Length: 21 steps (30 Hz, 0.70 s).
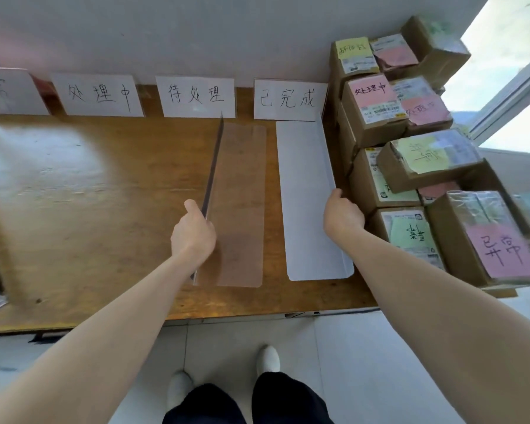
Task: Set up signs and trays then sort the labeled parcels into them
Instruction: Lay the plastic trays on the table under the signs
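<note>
A: Two hands, both busy. Nearest is the left hand (193, 237), with fingers curled round the thin upright wall of the clear tray (239, 194) and the thumb on that wall's left face.
B: And the other?
A: Slightly farther in, the right hand (343, 217) grips the raised right edge of the white tray (306, 194), thumb on top. The other fingers are hidden behind the edge (can't tell how far they wrap).
B: Tray axes?
A: Both long axes run from the front of the table (120, 194) straight back toward the wall, side by side and apart. The clear tray's far end stops just short of the 待处理 sign (198, 96). The white tray's far end reaches the 已完成 sign (288, 99); touching or not, can't tell.
B: What does the next move hinge on?
A: My read is side. The parcels (380, 108) are stacked just right of the white tray, right beside the right hand. The left hand would have to cross both trays, so the right is nearer.
</note>
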Available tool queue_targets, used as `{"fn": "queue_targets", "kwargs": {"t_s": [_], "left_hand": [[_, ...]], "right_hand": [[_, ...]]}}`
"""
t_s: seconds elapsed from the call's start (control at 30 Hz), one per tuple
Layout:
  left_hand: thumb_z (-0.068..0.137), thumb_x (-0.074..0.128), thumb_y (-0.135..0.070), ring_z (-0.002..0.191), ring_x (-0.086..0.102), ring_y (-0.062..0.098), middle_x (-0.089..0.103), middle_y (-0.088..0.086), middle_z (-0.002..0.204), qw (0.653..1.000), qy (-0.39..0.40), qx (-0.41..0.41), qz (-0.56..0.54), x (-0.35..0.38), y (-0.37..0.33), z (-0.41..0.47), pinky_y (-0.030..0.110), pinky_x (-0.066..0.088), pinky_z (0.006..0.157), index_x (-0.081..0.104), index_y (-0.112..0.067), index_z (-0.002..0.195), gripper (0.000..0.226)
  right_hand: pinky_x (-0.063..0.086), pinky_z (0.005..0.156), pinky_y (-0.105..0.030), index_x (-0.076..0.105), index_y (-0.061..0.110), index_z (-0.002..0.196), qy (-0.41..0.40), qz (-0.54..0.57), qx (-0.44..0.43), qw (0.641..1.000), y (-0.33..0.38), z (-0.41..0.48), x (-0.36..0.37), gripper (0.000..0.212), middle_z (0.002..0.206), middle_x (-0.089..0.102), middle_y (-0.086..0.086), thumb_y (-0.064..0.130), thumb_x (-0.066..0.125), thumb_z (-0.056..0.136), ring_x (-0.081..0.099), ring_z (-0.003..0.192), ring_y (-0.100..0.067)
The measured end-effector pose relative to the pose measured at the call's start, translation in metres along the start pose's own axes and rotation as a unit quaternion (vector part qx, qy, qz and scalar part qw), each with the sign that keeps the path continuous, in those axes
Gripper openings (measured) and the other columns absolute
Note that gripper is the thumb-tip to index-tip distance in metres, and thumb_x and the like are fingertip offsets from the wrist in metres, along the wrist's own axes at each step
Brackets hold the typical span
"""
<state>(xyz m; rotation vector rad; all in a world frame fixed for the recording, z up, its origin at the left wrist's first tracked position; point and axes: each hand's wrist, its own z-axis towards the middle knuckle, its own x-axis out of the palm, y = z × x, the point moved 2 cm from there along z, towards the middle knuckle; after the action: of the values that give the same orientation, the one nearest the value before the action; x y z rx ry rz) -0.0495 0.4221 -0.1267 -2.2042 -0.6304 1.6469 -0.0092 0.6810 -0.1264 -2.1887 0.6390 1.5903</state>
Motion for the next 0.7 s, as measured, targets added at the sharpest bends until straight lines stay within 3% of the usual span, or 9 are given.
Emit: {"fn": "queue_targets", "kwargs": {"t_s": [0.17, 0.4, 0.7], "left_hand": [[0.096, 0.04, -0.01, 0.074, 0.054, 0.028, 0.05, 0.007, 0.083, 1.0, 0.013, -0.002, 0.017, 0.014, -0.007, 0.003, 0.04, 0.047, 0.062, 0.032, -0.007, 0.119, 0.025], [0.092, 0.044, -0.006, 0.079, 0.057, 0.03, 0.055, 0.012, 0.091, 0.998, 0.058, -0.005, 0.028, 0.024, -0.015, 0.009, 0.039, 0.05, 0.064, 0.033, -0.008, 0.118, 0.028], [0.09, 0.044, 0.003, 0.09, 0.057, 0.031, 0.055, 0.014, 0.108, 0.997, 0.075, 0.018, 0.021, 0.031, -0.028, 0.01, 0.046, 0.053, 0.077, 0.035, -0.011, 0.124, 0.038]], "right_hand": [[0.05, 0.076, -0.04, 0.013, -0.001, 0.145, 0.002, -0.037, -0.016, 0.999, -0.007, 0.008, 0.005, 0.063, 0.126, 0.053, -0.021, 0.0, 0.044, 0.091, 0.057, 0.11, -0.034], [0.049, 0.081, -0.037, 0.048, 0.0, 0.126, -0.02, -0.091, -0.076, 0.993, -0.005, 0.02, -0.006, 0.035, 0.126, 0.044, -0.018, 0.0, 0.046, 0.091, 0.051, 0.11, -0.033], [0.05, 0.079, -0.035, 0.057, 0.002, 0.116, -0.017, -0.107, -0.076, 0.991, -0.01, 0.025, -0.012, 0.029, 0.12, 0.055, -0.019, -0.003, 0.046, 0.09, 0.059, 0.106, -0.031]]}}
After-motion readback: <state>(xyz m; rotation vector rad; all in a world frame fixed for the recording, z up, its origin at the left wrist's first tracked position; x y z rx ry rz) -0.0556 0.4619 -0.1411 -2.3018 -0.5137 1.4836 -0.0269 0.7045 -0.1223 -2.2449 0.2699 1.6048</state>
